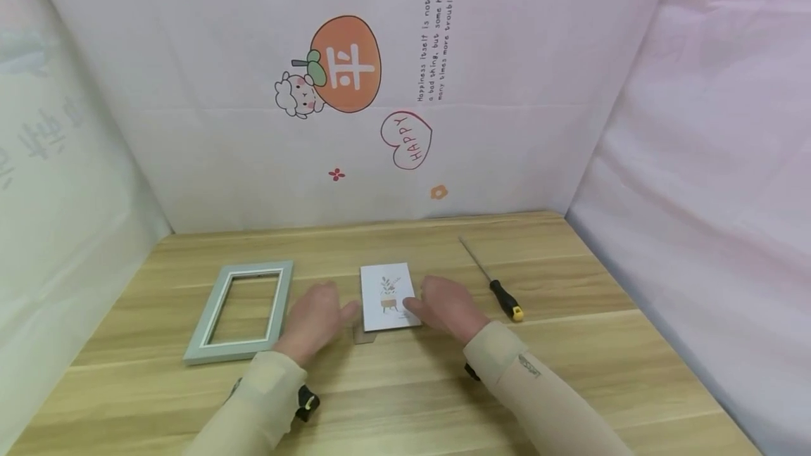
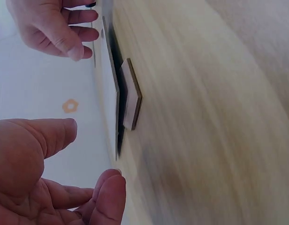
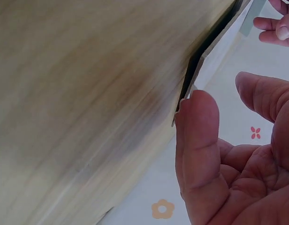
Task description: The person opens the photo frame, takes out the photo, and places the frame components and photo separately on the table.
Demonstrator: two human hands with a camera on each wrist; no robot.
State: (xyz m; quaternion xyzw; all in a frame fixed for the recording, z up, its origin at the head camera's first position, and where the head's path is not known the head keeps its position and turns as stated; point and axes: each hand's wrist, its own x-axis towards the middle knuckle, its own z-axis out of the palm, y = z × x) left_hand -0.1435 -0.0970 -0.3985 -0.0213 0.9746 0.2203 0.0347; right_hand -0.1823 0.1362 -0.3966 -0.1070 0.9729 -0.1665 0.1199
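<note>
A white card with a printed potted plant point(image 1: 386, 283) lies in the middle of the wooden table. From under its near left corner a small brown flat piece point(image 1: 365, 336) sticks out; in the left wrist view this thick-edged piece point(image 2: 131, 101) sits below the raised edge of the card. My left hand point(image 1: 315, 319) is at the card's left side, thumb and fingers apart, holding nothing. At the right edge is my right hand point(image 1: 448, 307), its fingers point(image 3: 201, 136) straight beside the card; whether they touch it I cannot tell.
To the left lies a pale grey-green picture frame point(image 1: 205, 321) with a white inner border. A screwdriver point(image 1: 505, 299) with a black and yellow handle lies at the right. Printed white cloth point(image 1: 507, 125) encloses the table at the back and both sides.
</note>
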